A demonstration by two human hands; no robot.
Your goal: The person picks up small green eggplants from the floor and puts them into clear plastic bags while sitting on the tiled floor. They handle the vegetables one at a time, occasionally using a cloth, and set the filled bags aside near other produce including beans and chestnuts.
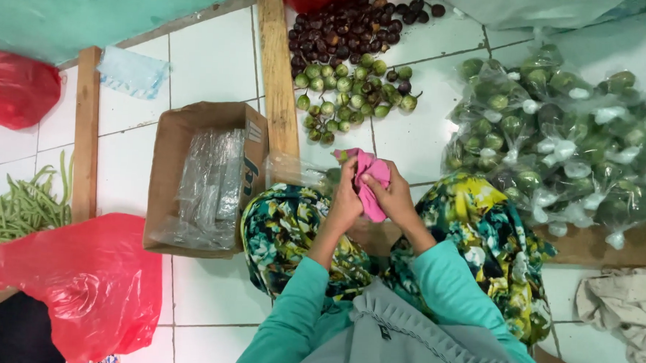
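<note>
Both hands closed on a pink cloth [370,183] above the lap: left hand [346,201], right hand [393,199]. Cardboard box [170,160] just left, holding clear plastic bags [208,180]. Heap of knotted bags of green eggplants [557,134] at right. Loose green eggplants [348,95] and purple ones [344,30] ahead on white tile [205,60]. Wooden slat [278,78] between box and loose produce. Red bag [86,280] and green beans [24,205] far left.

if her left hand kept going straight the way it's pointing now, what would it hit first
Probably the loose heap of small green eggplants on the tiled floor. The left hand, holding the pink cloth, points up-frame toward them; depth is unclear.
</note>
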